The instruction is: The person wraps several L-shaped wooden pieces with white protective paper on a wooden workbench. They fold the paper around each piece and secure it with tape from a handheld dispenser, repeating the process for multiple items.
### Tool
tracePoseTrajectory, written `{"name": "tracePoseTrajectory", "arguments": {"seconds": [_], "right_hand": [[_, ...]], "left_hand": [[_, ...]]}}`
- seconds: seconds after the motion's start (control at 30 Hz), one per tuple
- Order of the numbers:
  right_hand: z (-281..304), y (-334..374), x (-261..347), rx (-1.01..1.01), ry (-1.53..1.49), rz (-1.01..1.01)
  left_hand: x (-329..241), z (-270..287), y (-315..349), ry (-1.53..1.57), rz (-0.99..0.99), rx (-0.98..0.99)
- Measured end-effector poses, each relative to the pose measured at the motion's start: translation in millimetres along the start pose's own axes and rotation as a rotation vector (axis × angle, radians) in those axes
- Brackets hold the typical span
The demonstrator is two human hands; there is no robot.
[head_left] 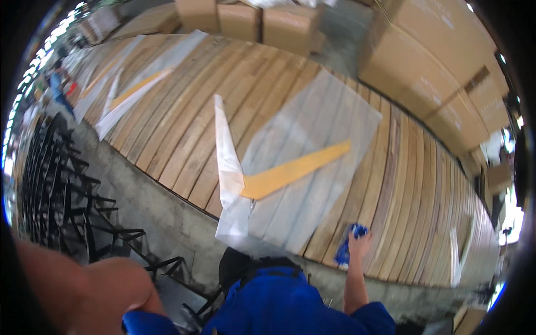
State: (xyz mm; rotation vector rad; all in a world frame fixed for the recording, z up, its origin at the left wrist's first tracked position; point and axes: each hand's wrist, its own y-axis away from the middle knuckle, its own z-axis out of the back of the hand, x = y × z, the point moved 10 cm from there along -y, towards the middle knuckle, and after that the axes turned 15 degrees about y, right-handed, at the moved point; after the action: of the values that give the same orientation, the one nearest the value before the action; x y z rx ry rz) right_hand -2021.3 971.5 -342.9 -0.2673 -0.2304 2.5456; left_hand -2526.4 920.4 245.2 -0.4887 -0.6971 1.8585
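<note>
My right hand (360, 243) is closed on a small blue object (343, 251) at the near edge of the slatted wooden table; its kind is not clear. Bent close to the camera at the lower left is my left arm (89, 285), whose hand is out of sight. Up and to the left of my right hand lies a V-shaped wooden piece (301, 168). Its right leg is bare yellow-orange wood resting on a translucent white wrapping sheet (312, 117). White wrapping (224, 151) covers the left leg.
More angled pieces (139, 86) lie on white sheets at the table's far left, near another person (58, 86). Stacked cardboard boxes (419, 72) line the far side. Black metal frames (61, 184) crowd the floor at left. A pale angled piece (459, 254) lies at right.
</note>
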Motion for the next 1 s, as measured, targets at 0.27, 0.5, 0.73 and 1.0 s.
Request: {"name": "tracePoseTrajectory", "arguments": {"seconds": [0.27,0.5,0.73,1.0], "right_hand": [[-53,73,264,0.583,-0.679,-0.109],[-33,68,401,0.703,-0.385,-0.692],[-49,76,423,0.492,-0.11,-0.828],[35,26,424,0.371,-0.299,-0.666]], "left_hand": [[350,-193,332,0.296,1.395,-0.81],[415,-492,599,0.487,2.028,-0.449],[400,-468,570,-0.006,2.154,-0.144],[348,-411,518,0.525,2.195,-0.889]]}}
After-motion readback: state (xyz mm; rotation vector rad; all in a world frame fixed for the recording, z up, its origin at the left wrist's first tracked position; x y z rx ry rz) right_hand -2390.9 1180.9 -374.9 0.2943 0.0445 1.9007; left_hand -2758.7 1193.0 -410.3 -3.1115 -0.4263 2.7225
